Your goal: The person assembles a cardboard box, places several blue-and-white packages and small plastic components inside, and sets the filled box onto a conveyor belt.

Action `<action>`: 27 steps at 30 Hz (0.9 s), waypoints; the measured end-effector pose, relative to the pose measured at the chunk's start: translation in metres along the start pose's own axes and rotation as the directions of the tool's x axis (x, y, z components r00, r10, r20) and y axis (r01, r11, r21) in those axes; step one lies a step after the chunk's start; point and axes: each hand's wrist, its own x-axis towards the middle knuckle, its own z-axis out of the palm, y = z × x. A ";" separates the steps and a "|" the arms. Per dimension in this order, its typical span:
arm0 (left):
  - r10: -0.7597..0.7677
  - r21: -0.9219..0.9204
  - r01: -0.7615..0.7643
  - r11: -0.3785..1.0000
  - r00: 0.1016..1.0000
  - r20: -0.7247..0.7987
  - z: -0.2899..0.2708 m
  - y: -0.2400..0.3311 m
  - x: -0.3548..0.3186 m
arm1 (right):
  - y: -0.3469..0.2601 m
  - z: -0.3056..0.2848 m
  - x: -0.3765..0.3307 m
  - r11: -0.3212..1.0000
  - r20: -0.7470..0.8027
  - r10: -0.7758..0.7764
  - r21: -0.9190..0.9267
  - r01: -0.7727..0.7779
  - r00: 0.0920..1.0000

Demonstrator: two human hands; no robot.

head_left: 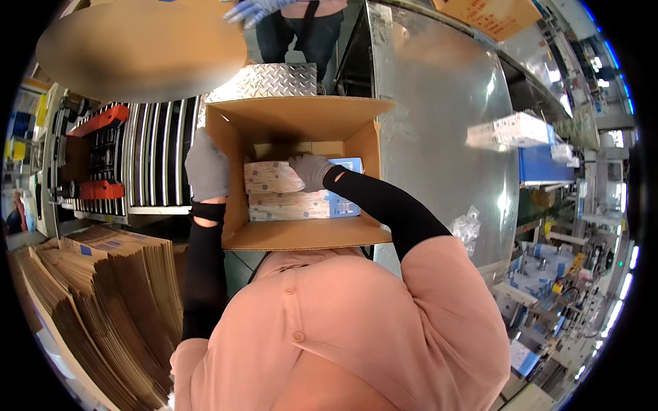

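Note:
An open cardboard box point(308, 234) stands in front of me with its flaps raised. At its left side my left hand point(208, 164), in a grey glove, is closed on the left flap. Inside the box lie white-and-blue printed packs point(288, 205) in rows. My right hand point(312, 172), also gloved in grey, reaches in from the right and rests with curled fingers on the upper pack point(267, 177). Its fingertips are partly hidden against that pack.
A roller conveyor point(161, 151) runs at the left, with flattened cartons point(110, 294) stacked nearer me. A metal table point(445, 137) stands on the right, bearing packs point(522, 130) and a clear plastic bag point(466, 229). Another person's gloved hand point(257, 9) shows at the far side.

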 end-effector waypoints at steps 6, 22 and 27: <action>0.026 0.058 -0.031 0.998 0.996 0.091 0.003 0.013 -0.002 | 0.022 -0.010 -0.022 0.983 0.204 -0.058 0.183 0.020 0.977; 0.634 -0.207 -0.604 0.769 0.762 0.133 -0.056 0.125 0.018 | -0.001 0.137 -0.340 0.268 -0.329 0.944 0.803 -0.532 -0.021; 0.685 -0.661 -0.274 0.699 0.521 0.509 0.015 0.186 -0.021 | -0.017 0.066 -0.298 0.246 -0.268 0.961 0.941 -0.231 -0.065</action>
